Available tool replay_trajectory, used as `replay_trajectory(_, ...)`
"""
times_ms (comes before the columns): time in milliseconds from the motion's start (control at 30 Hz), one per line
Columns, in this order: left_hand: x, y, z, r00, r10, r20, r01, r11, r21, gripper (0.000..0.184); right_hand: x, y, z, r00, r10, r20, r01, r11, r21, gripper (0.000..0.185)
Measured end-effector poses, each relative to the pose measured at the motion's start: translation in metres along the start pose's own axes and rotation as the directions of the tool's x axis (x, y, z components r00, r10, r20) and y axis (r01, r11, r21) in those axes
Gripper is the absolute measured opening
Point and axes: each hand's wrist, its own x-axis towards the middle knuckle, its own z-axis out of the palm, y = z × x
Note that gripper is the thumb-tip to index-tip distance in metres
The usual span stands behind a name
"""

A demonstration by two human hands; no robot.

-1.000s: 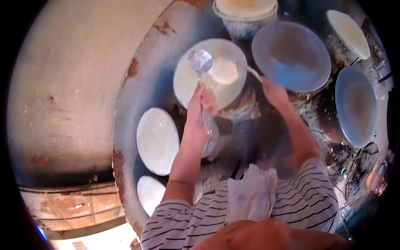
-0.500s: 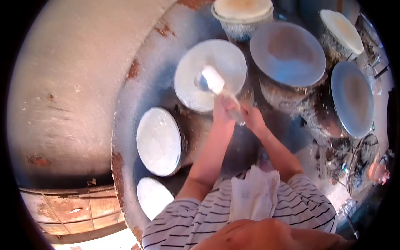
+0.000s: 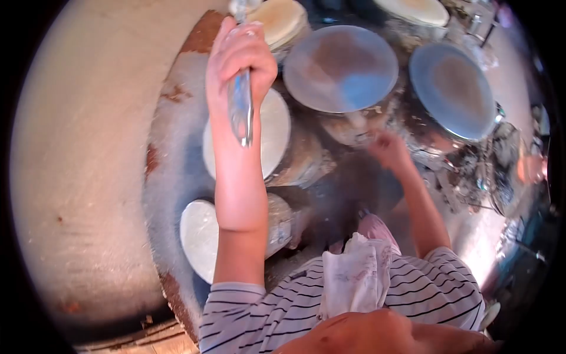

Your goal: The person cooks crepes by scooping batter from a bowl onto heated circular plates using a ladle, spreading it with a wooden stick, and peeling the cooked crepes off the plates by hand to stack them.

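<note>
My left hand (image 3: 244, 59) is raised at the upper left, fingers wrapped round a metal-handled tool (image 3: 241, 109). The handle points down toward me; the tool's pale far end is cut off by the top edge. Behind that forearm lies a pale round pan (image 3: 274, 130), partly hidden. A second pale round pan (image 3: 197, 236) is nearer me, also partly covered by the arm. My right hand (image 3: 388, 147) hovers below a grey round pan (image 3: 342, 68), its fingers curled but blurred. Whether it holds anything does not show.
Another grey pan (image 3: 453, 91) with a brown centre stands at right on a rough base. Round pans with cream-coloured tops (image 3: 277, 20) sit farther back. Sooty clutter (image 3: 501, 171) lies at right. A broad tan surface (image 3: 88, 147) fills the left side.
My hands have moved apart from their place together over the pale pan. The left has risen up and left with the tool; the right has shifted right. The view has also shifted.
</note>
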Motion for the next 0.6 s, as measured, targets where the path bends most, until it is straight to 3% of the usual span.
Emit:
replay_trajectory(33,0.02,0.008,-0.017,0.998,-0.052,-0.024,0.051,0.998,-0.024,0.031,0.014,0.009,-0.03,0.955,-0.191,-0.225,0.212,0.974,0.076,0.044)
replay_trajectory(67,0.042,0.013,-0.033,0.992,-0.112,-0.052,0.11,0.993,-0.035,0.03,0.038,0.025,-0.05,0.91,-0.213,-0.355,0.289,0.941,0.178,0.046)
replay_trajectory(100,0.064,0.015,-0.056,0.989,-0.113,-0.093,0.104,0.99,-0.096,0.028,0.041,0.016,-0.068,0.92,-0.106,-0.376,0.206,0.95,0.235,0.047)
replay_trajectory(133,0.084,0.015,-0.083,0.984,-0.112,-0.136,0.091,0.985,-0.146,0.026,0.063,0.038,-0.072,0.883,-0.156,-0.442,0.254,0.952,0.172,0.046)
replay_trajectory(200,0.117,0.024,-0.143,0.956,-0.152,-0.249,0.102,0.974,-0.202,0.025,0.08,0.049,-0.068,0.9,-0.035,-0.435,0.247,0.862,0.443,0.044)
replay_trajectory(267,0.14,0.036,-0.207,0.939,-0.052,-0.34,0.064,0.998,0.024,0.025,0.099,0.067,-0.053,0.903,0.064,-0.426,0.231,0.763,0.603,0.043)
replay_trajectory(333,0.152,0.039,-0.247,0.894,-0.078,-0.442,0.036,0.994,-0.103,0.027,0.081,0.053,-0.048,0.921,0.076,-0.382,0.184,0.78,0.598,0.043)
replay_trajectory(433,0.168,0.044,-0.262,0.867,-0.025,-0.498,0.03,1.0,0.002,0.029,0.105,0.038,-0.04,0.875,-0.118,-0.469,0.294,0.899,0.324,0.045)
replay_trajectory(533,0.191,0.058,-0.26,0.842,0.136,-0.522,-0.01,0.971,0.238,0.027,0.123,0.015,-0.05,0.711,-0.398,-0.58,0.363,0.914,-0.182,0.048)
replay_trajectory(600,0.198,0.072,-0.252,0.79,0.209,-0.576,0.016,0.933,0.36,0.021,0.107,0.012,-0.06,0.791,-0.347,-0.505,0.253,0.936,-0.246,0.049)
